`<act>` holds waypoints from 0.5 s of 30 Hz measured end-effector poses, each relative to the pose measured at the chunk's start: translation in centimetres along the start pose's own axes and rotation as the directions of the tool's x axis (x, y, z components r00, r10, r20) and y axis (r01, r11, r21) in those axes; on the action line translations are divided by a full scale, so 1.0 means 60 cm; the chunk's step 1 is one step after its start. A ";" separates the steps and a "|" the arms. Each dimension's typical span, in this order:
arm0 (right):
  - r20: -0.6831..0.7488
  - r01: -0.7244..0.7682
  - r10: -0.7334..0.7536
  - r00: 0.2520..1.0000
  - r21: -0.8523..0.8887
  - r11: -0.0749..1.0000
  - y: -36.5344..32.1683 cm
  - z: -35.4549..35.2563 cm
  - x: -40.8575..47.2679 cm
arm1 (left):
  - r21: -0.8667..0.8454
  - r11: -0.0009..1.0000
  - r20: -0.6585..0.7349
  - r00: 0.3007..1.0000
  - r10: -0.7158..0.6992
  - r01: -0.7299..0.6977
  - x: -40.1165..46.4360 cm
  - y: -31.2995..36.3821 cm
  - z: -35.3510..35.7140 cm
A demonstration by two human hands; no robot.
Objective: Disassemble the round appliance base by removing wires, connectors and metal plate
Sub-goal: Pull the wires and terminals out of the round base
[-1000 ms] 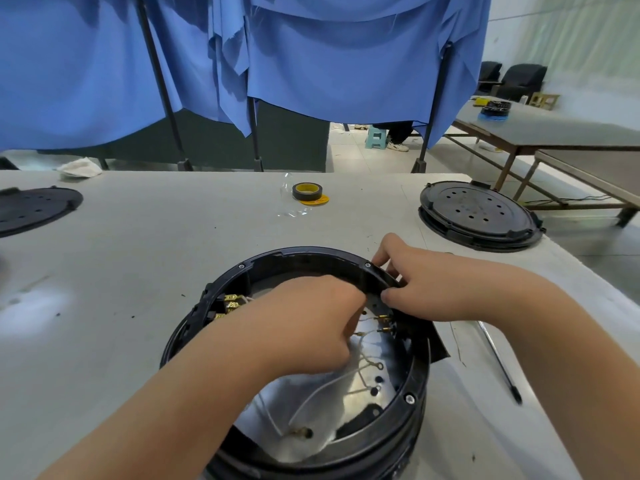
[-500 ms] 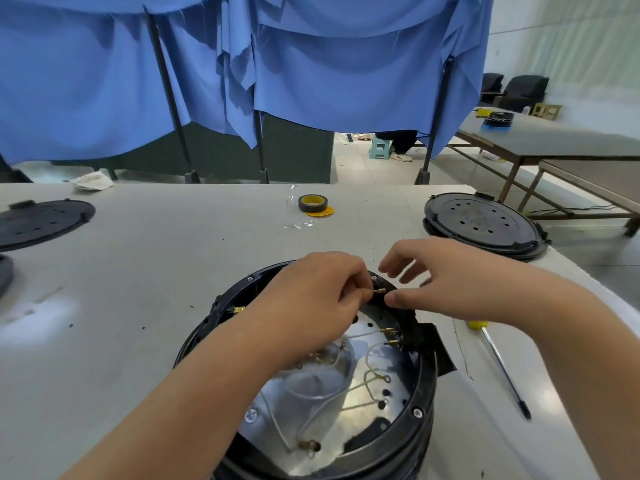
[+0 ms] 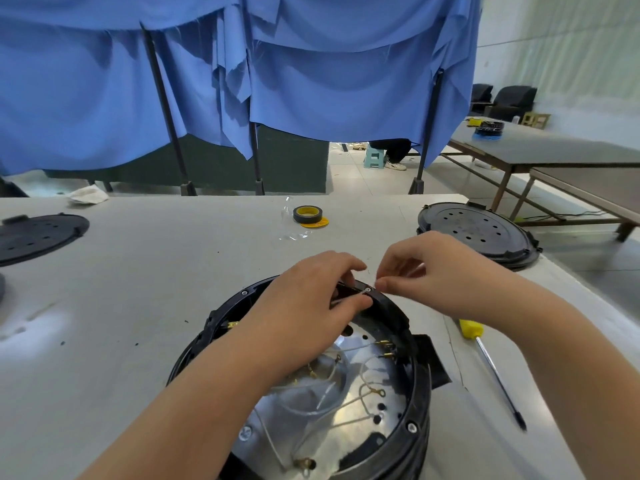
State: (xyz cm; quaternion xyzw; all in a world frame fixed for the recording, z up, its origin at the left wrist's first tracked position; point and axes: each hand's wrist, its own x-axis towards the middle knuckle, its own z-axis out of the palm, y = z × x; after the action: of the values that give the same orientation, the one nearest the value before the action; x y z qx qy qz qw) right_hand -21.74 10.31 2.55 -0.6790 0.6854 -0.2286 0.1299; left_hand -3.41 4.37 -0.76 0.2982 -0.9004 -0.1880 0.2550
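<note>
- Round appliance base (image 3: 417, 403): one black ring housing, open side up, standing on the grey table (image 3: 145, 306) at the near edge, directly below both hands.
- Metal plate (image 3: 349, 424): one shiny disc seated inside the base, pierced by several small dark holes on its right side.
- Wires (image 3: 363, 393): several pale leads lying in loose loops over the plate; the exact count cannot be told. Some end in small brass ring terminals.
- Connectors (image 3: 386, 348): two brass pins visible on the inner right wall of the base; a further brass fitting shows at the inner left wall.
- Left hand (image 3: 311, 306): fingers curled, pinching a thin pale wire at the far rim of the base.
- Right hand (image 3: 433, 271): thumb and forefinger closed in a fine pinch on the same wire's end just above the rim, remaining fingers loosely bent.
- Screwdriver (image 3: 491, 368): one, yellow handle and long dark shaft, lying on the table to the right of the base.
- Tape roll (image 3: 307, 214): one, black with a yellow core, at the far middle of the table, beside a clear plastic scrap.
- Black perforated covers: two, one at far right (image 3: 478, 233), one at far left (image 3: 38, 233).
- Blue cloth (image 3: 311, 81): hung on dark poles behind the table.
</note>
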 end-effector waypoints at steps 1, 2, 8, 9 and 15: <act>-0.032 -0.019 0.019 0.999 0.003 1.000 0.009 -0.004 0.003 | 0.006 1.000 -0.012 1.000 0.004 -0.004 -0.001 0.000 0.000; -0.067 -0.041 0.042 0.997 0.011 0.999 0.019 -0.007 0.005 | 0.008 1.000 -0.023 1.000 0.006 -0.006 -0.001 -0.001 0.001; -0.221 -0.244 0.285 0.933 0.193 0.950 0.089 0.008 0.022 | 0.025 1.000 -0.073 0.997 -0.004 0.006 -0.003 0.001 0.003; -0.257 -0.287 0.336 0.906 0.211 0.935 0.099 0.017 0.026 | 0.036 0.999 -0.037 0.999 -0.006 0.007 -0.004 0.001 0.002; -0.368 -0.469 0.440 0.819 0.011 0.883 0.129 0.058 0.031 | 0.090 0.996 0.257 0.966 -0.028 0.005 -0.009 0.002 0.008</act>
State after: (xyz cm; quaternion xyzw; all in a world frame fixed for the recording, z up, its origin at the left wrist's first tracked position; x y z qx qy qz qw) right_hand -26.89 7.79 -3.99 -0.4471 0.8480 -0.2836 0.0258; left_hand -3.36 4.94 -1.27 0.2899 -0.9308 -0.1871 0.1207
